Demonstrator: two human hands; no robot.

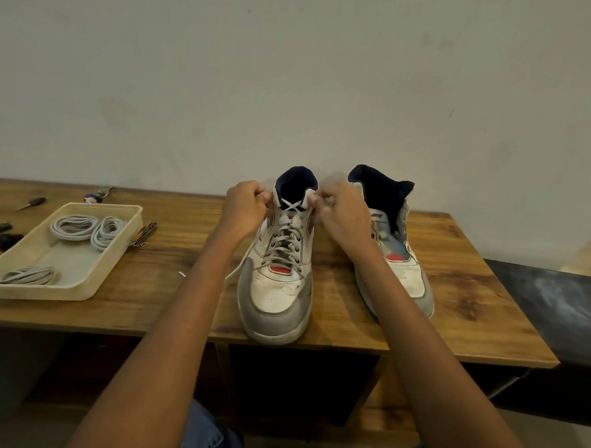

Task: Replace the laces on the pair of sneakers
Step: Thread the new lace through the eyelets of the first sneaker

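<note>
Closest to the person, two bare forearms reach forward over the front edge of a wooden table, with a bit of blue denim showing below between them. The laced sneaker stands upright near that front edge, toe pointing back at the person, its grey toe cap almost at the lip of the table. A grey lace criss-crosses up its eyelets to the top, where the two ends part. The left hand sits at the left side of the collar, fingers curled and pinching the lace end there. The right hand mirrors it at the right side of the collar, fingers curled tight on the other end, though the lace itself is mostly hidden under the fingertips. Just beside it, to the right and a little farther back, stands the second sneaker, its tongue up and its eyelets bare as far as the right forearm lets me see. Off to the left lies a cream plastic tray holding three coiled grey laces. Past the tray, small tools and a keyring lie near the table's back edge, too small to make out, and behind all stands a plain pale wall.
</note>
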